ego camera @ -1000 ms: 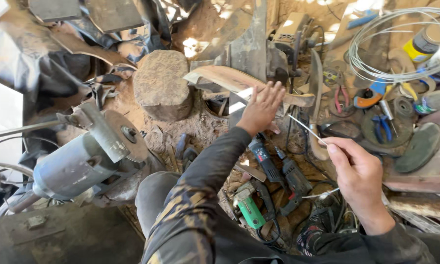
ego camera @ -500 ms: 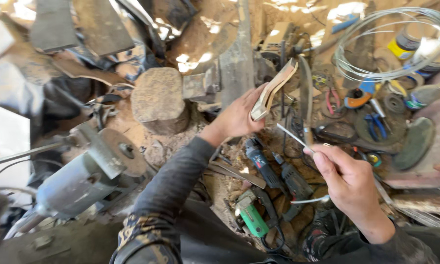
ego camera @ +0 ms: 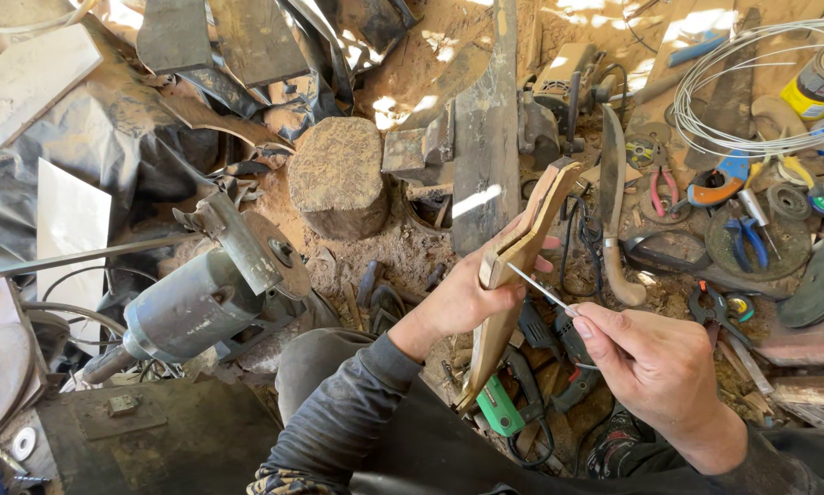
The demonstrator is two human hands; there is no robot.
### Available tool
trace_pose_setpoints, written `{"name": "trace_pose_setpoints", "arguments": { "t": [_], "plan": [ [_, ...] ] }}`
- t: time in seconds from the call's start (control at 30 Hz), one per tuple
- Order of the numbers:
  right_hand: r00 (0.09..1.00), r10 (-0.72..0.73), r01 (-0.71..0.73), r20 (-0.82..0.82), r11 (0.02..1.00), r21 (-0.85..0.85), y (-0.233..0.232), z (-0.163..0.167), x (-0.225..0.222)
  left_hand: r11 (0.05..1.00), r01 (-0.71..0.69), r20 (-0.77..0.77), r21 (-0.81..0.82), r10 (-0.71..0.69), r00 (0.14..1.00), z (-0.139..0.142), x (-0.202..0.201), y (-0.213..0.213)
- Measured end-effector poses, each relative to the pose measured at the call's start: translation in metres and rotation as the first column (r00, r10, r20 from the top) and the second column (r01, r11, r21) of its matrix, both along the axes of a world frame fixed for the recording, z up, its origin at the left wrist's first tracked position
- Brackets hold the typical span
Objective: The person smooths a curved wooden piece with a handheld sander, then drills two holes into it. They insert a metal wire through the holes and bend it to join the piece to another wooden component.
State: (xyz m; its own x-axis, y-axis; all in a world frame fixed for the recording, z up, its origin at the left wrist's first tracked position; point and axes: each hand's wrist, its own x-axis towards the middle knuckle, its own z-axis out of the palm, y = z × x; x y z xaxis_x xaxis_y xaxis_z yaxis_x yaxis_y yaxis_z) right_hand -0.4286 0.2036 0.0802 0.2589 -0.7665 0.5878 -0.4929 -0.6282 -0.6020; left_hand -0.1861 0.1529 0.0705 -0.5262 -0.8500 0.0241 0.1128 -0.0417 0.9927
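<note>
Two things are held: a wooden piece (ego camera: pixel 522 247) by the left hand (ego camera: pixel 462 298), a thin metal pin (ego camera: pixel 538 289) pinched by the right hand (ego camera: pixel 655 367).

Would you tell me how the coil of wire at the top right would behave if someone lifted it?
The wire coil would likely feel light, since its strands are thin and its middle is open. It would probably sag and spring rather than stay rigid. Its loose loops might snag the pliers beside it.
</note>
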Motion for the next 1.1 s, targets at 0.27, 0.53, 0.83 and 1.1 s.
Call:
{"name": "trace_pose_setpoints", "arguments": {
  "t": [0.27, 0.53, 0.83, 1.1],
  "plan": [
    [0.995, 0.03, -0.043, -0.091, 0.989, -0.14, 0.001, 0.004, 0.0, 0.998, 0.04, -0.059, 0.043, -0.037, 0.998, -0.014, 0.003, -0.001],
    [0.952, 0.03, -0.127, -0.306, 0.944, -0.305, -0.004, 0.018, -0.004, 0.999, 0.049, -0.07, 0.009, -0.048, 0.996, -0.027, 0.005, -0.003],
    [0.994, 0.086, -0.086, -0.073, 0.996, 0.008, -0.008, 0.007, -0.009, 1.0, 0.013, 0.045, 0.0, -0.013, 0.999, -0.024, 0.003, -0.004],
    [0.994, 0.04, -0.074, 0.106, 0.938, 0.339, -0.006, 0.004, -0.001, 1.0, 0.0, 0.042, -0.008, 0.0, 0.999, -0.019, 0.007, -0.002]
  ]
}}
